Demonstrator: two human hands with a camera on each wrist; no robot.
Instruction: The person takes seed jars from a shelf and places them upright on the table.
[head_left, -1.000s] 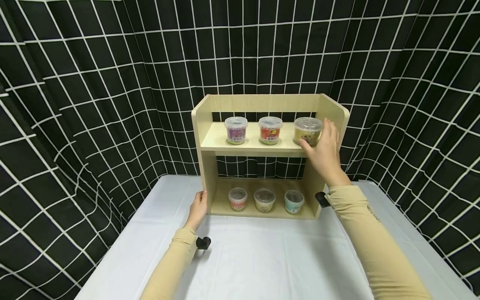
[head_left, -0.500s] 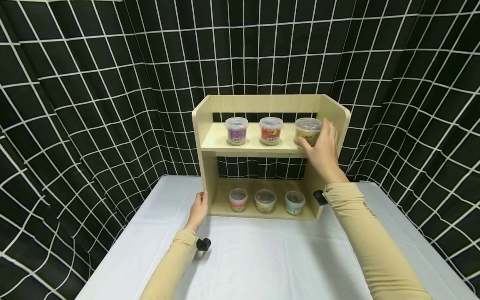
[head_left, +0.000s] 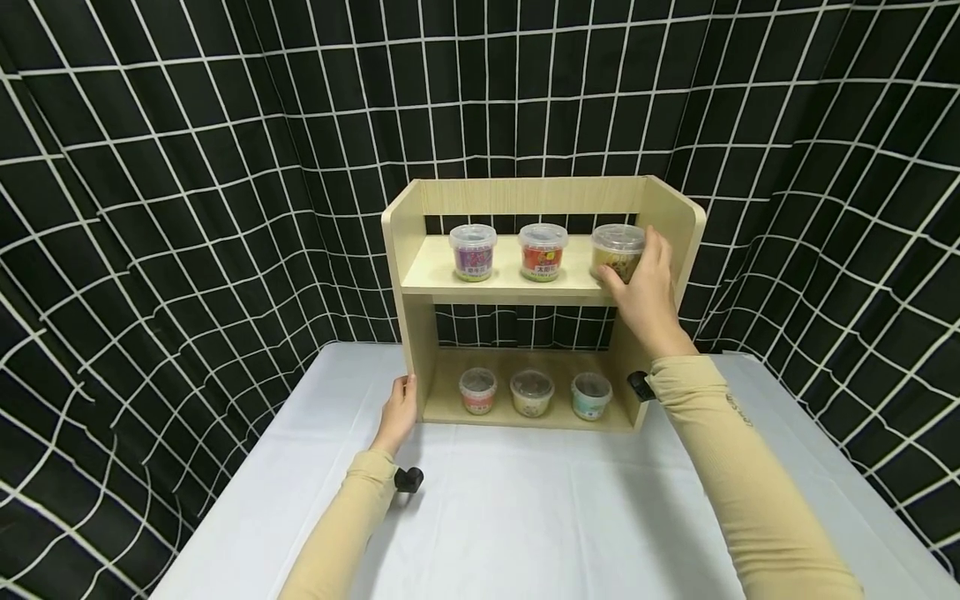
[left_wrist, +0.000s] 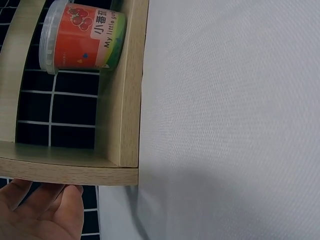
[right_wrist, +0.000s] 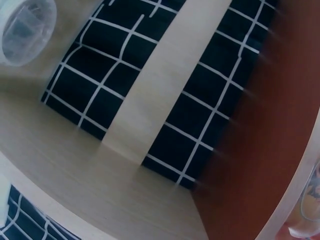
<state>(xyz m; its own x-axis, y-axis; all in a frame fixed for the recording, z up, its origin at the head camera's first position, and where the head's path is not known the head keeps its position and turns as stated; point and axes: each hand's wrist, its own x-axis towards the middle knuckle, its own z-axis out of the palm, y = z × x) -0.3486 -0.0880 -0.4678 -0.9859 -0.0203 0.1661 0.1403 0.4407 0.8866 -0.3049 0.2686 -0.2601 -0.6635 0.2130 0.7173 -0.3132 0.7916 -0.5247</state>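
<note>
At the right end of the upper shelf, my right hand (head_left: 648, 296) holds a yellow-green plastic cup with a clear lid (head_left: 617, 250). Its thumb lies across the cup's front and its fingers along the right side. In the right wrist view, part of this cup (right_wrist: 309, 207) shows at the right edge. My left hand (head_left: 397, 412) rests its fingers against the outer face of the wooden rack's left side panel (head_left: 405, 250), low down. A purple-labelled cup (head_left: 473, 253) and a red-labelled cup (head_left: 542, 253) stand on the same upper shelf.
On the rack's bottom board stand a red-and-white cup (head_left: 477, 392), a cream cup (head_left: 532, 393) and a turquoise cup (head_left: 591, 396). White cloth (head_left: 510, 508) covers the table. Black curtains with a white grid (head_left: 517, 92) close in the back and both sides.
The head view has tilted slightly, so the rack appears a little higher. Both hands keep their places on the cup and the side panel.
</note>
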